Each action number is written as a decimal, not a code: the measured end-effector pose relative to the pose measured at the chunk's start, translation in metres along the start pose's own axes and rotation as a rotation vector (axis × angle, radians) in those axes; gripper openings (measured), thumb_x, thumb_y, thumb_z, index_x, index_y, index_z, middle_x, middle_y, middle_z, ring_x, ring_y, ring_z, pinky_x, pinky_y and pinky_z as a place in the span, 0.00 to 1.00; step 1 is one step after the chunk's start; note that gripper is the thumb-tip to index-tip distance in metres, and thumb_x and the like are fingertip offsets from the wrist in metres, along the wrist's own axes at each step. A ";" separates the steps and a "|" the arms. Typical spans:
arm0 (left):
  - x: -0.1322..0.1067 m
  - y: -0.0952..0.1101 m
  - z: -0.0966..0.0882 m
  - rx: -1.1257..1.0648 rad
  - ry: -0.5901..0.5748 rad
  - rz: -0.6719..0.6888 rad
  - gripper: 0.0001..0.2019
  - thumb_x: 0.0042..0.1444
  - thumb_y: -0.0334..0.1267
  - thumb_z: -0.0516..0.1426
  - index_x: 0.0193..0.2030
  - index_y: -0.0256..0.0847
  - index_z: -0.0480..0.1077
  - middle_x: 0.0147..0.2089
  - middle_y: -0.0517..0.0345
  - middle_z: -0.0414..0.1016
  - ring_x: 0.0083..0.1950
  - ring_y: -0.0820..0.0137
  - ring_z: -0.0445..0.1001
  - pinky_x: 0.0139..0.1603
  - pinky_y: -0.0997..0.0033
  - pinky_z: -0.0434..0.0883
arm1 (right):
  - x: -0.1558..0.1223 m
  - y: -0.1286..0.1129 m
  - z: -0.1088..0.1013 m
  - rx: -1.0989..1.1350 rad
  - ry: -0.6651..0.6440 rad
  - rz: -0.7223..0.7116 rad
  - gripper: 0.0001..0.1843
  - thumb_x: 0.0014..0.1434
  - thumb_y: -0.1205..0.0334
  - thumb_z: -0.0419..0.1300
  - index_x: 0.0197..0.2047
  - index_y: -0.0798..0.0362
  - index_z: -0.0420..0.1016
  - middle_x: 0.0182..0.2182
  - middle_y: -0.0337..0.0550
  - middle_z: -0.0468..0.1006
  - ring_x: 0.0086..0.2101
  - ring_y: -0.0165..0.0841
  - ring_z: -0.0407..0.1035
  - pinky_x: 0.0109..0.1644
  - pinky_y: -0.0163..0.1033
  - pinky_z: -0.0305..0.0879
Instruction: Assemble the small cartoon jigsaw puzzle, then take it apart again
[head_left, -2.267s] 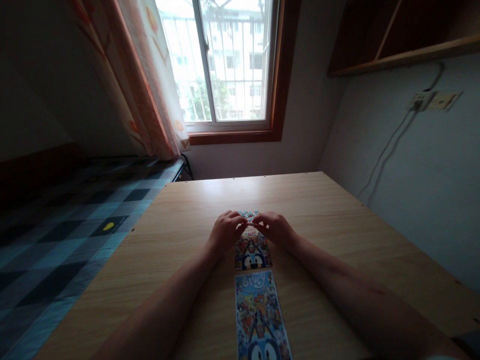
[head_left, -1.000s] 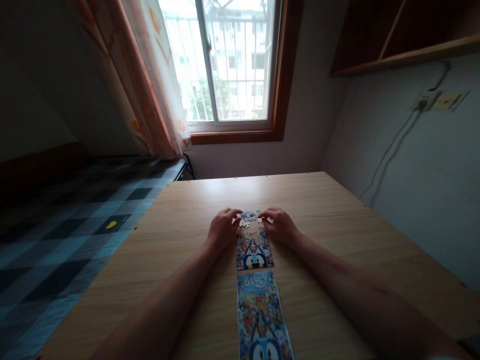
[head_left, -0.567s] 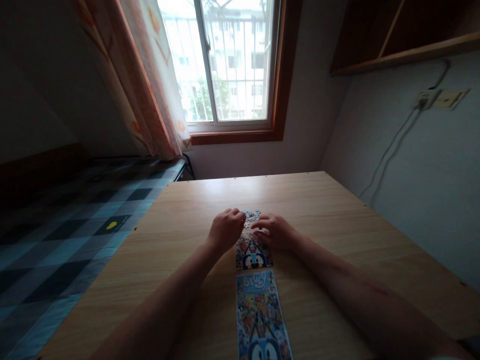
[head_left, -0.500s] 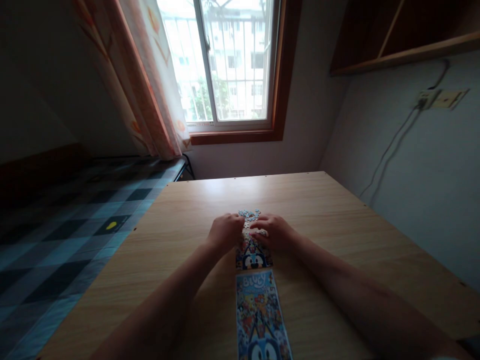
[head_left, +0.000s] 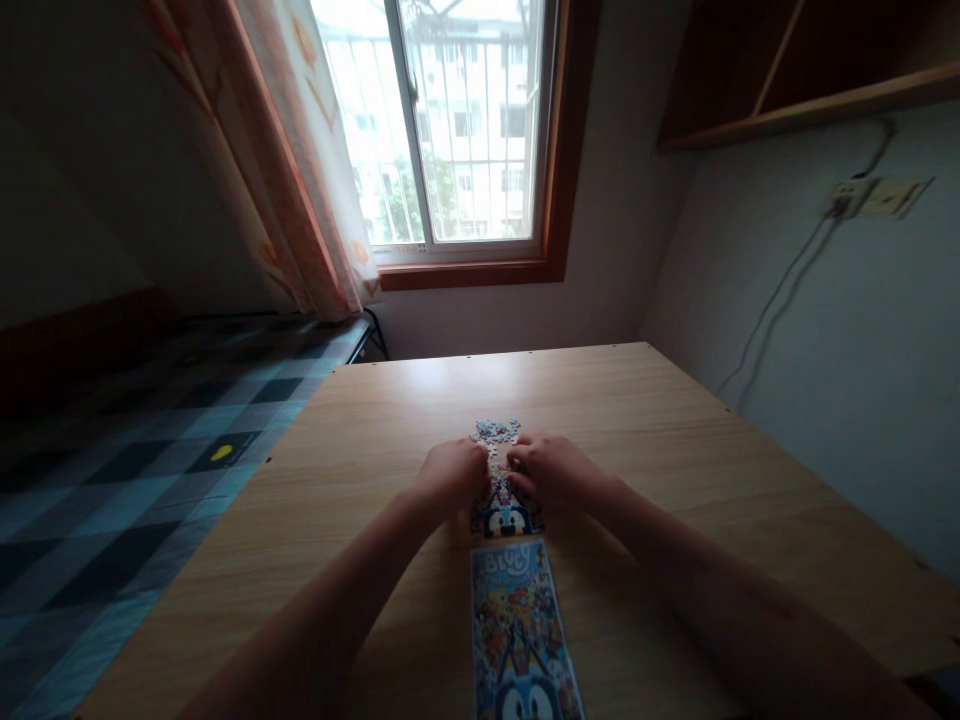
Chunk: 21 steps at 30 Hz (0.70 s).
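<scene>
A partly assembled jigsaw puzzle (head_left: pixel 507 520) lies on the table, its lower part showing a blue cartoon dog's face. My left hand (head_left: pixel 454 474) rests at the puzzle's upper left edge with its fingers curled; whatever is in them is hidden. On the opposite edge, my right hand (head_left: pixel 553 466) has its thumb and bent fingers drawn in over the puzzle; anything between them is too small to make out. Just beyond both hands is a heap of loose puzzle pieces (head_left: pixel 496 431). Nearer to me lies a printed reference picture (head_left: pixel 517 620) with the word "Bluey".
The wooden table (head_left: pixel 660 440) reaches toward the wall under a window (head_left: pixel 472 130). To the left stands a bed with a checked cover (head_left: pixel 150 470). A curtain (head_left: pixel 300 170) hangs beside the window. On the right wall are a socket (head_left: pixel 851 197) with a cord and a shelf (head_left: pixel 810 105).
My right hand's fingers have closed in and shifted slightly away from the puzzle's middle. My left hand has come down slightly toward me. The puzzle and reference picture lie as before.
</scene>
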<state>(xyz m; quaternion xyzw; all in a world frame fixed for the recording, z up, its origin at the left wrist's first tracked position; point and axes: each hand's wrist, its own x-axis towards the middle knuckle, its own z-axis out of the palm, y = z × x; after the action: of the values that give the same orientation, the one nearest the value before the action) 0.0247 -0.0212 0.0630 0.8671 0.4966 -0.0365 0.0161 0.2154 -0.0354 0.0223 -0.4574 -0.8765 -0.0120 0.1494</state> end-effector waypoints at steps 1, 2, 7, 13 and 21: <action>0.000 0.000 0.001 -0.004 0.007 -0.002 0.06 0.54 0.33 0.58 0.32 0.40 0.79 0.39 0.46 0.80 0.39 0.58 0.78 0.38 0.66 0.71 | 0.000 -0.002 -0.002 -0.001 -0.013 0.002 0.09 0.62 0.56 0.62 0.36 0.53 0.78 0.36 0.48 0.77 0.37 0.36 0.71 0.40 0.37 0.62; 0.000 0.000 0.001 -0.012 0.016 -0.002 0.06 0.53 0.33 0.59 0.32 0.40 0.79 0.39 0.45 0.80 0.39 0.57 0.78 0.38 0.66 0.71 | -0.001 -0.004 -0.003 0.001 -0.024 0.009 0.09 0.62 0.56 0.63 0.35 0.53 0.77 0.36 0.48 0.77 0.36 0.36 0.71 0.39 0.37 0.62; 0.003 -0.005 0.006 -0.079 0.044 0.019 0.02 0.50 0.35 0.62 0.30 0.40 0.77 0.37 0.46 0.80 0.39 0.58 0.78 0.39 0.66 0.71 | 0.000 -0.007 -0.005 0.056 -0.042 0.058 0.08 0.60 0.58 0.65 0.35 0.53 0.77 0.36 0.47 0.77 0.36 0.36 0.71 0.38 0.36 0.60; 0.004 -0.009 0.007 -0.097 0.048 0.031 0.03 0.50 0.35 0.62 0.33 0.40 0.75 0.40 0.47 0.80 0.41 0.57 0.78 0.39 0.66 0.71 | 0.000 0.000 0.004 0.158 -0.030 0.103 0.09 0.58 0.58 0.66 0.40 0.53 0.75 0.38 0.46 0.77 0.39 0.36 0.70 0.40 0.36 0.59; 0.006 -0.014 0.013 -0.120 0.074 0.038 0.06 0.49 0.35 0.63 0.35 0.40 0.73 0.39 0.49 0.79 0.40 0.58 0.77 0.37 0.67 0.69 | -0.002 0.005 0.008 0.258 0.010 0.124 0.13 0.55 0.62 0.68 0.43 0.51 0.71 0.36 0.41 0.77 0.35 0.32 0.68 0.36 0.34 0.54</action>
<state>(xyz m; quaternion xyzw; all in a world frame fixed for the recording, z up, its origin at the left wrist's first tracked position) 0.0155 -0.0096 0.0494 0.8745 0.4817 0.0256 0.0503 0.2181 -0.0329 0.0139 -0.4876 -0.8402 0.1076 0.2115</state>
